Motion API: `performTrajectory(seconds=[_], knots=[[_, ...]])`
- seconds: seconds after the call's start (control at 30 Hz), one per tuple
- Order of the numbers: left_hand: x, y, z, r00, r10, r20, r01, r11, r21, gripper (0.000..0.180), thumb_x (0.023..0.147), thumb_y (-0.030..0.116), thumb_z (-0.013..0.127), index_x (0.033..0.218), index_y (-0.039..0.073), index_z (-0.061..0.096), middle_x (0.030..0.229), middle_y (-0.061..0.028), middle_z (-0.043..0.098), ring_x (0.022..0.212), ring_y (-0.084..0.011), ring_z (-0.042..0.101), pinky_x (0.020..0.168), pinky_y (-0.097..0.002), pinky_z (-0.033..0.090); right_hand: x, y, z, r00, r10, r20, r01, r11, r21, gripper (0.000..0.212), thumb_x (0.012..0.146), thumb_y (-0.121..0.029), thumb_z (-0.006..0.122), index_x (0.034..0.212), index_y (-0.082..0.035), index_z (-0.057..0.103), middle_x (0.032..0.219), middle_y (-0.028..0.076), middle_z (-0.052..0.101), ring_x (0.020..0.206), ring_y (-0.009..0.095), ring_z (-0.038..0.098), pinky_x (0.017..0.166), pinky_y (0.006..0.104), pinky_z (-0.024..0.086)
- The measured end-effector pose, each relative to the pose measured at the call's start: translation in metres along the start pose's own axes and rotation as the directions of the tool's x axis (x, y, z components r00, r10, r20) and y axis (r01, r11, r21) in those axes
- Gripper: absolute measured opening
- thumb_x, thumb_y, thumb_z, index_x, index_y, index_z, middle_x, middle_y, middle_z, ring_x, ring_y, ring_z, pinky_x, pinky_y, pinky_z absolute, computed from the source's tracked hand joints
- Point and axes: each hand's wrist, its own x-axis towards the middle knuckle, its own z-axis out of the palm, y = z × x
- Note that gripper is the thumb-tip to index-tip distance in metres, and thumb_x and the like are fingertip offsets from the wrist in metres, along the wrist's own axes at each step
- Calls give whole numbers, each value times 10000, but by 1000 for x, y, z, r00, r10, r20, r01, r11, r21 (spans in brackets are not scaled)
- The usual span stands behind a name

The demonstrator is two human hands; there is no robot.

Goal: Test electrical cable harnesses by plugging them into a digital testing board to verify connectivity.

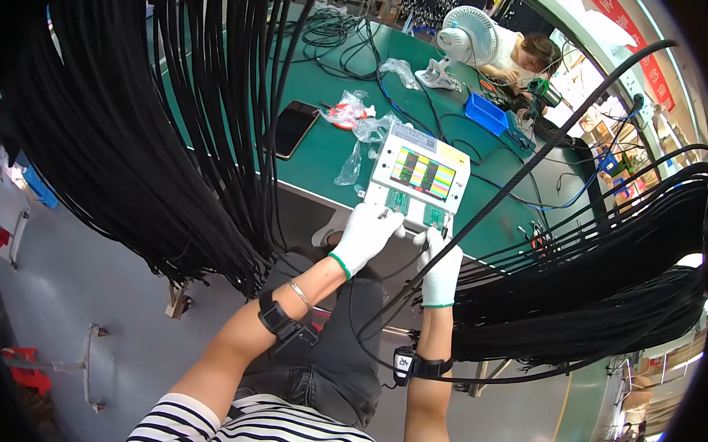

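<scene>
A white cable tester (381, 171) with a lit, colour-blocked screen (423, 175) stands at the table's near edge. Two small green circuit boards (397, 201) sit along its near side. My left hand (365, 236), in a white glove with a green cuff, is closed at the left board, fingertips together; what they pinch is hidden. Gloved the same way, my right hand (440, 271) is closed round a thin black cable end just below the right board (435, 217). A loop of black cable (359, 328) hangs below my hands.
Thick bundles of black cables hang at left (128, 148) and right (586, 326). On the green table (333, 161) lie a phone (296, 129), red-handled pliers (347, 116), plastic bags and a blue tray (486, 114). A fan (466, 38) and a co-worker (527, 59) are beyond.
</scene>
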Motion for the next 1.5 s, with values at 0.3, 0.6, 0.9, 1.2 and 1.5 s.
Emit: performTrajectory(seconds=[0.3, 0.6, 0.9, 1.2, 1.5], knots=[[-78, -33, 22, 995, 84, 58, -102, 871, 480, 323, 878, 288, 603, 671, 40, 624, 632, -190, 593, 621, -365, 626, 570, -454, 471, -64, -52, -21, 800, -588, 123, 456, 460, -762, 305, 956, -177, 568, 1181, 23, 617, 1069, 173, 655, 970, 214, 649, 834, 340, 510], [-114, -78, 63, 898, -220, 381, -135, 685, 716, 278, 831, 282, 539, 793, 62, 705, 839, -198, 695, 796, -394, 682, 727, -493, 541, -88, -251, 13, 571, -690, 445, 640, 714, 285, 754, 1034, -523, 227, 1415, 122, 316, 1267, 285, 557, 1097, 319, 613, 957, 374, 471], [-115, -73, 96, 820, -185, 541, -287, 685, 669, 346, 824, 262, 529, 1023, 17, 670, 876, -227, 690, 824, -407, 681, 744, -498, 539, -80, -290, 103, 374, -616, 693, 793, 601, 105, 572, 1031, -359, 398, 1393, 84, 380, 1175, 199, 640, 1085, 307, 625, 942, 372, 487], [-115, -131, 72, 882, -172, 438, 57, 963, 263, 670, 966, 404, 515, 1416, -59, 340, 1126, -140, 638, 930, -274, 657, 822, -407, 525, -92, -382, 6, 141, -687, 713, 941, -132, -313, 257, 960, -213, 498, 1032, -28, 660, 765, 100, 662, 768, 188, 668, 698, 287, 544], [-151, -140, 55, 288, -559, 778, 709, 670, 219, 427, 1031, 333, 452, 1243, -22, 557, 1071, -172, 688, 826, -190, 688, 758, -307, 558, -51, -497, -202, 246, -896, 369, -234, -424, -875, 331, 966, -280, 474, 990, -4, 655, 818, 232, 660, 830, 356, 661, 742, 456, 528]])
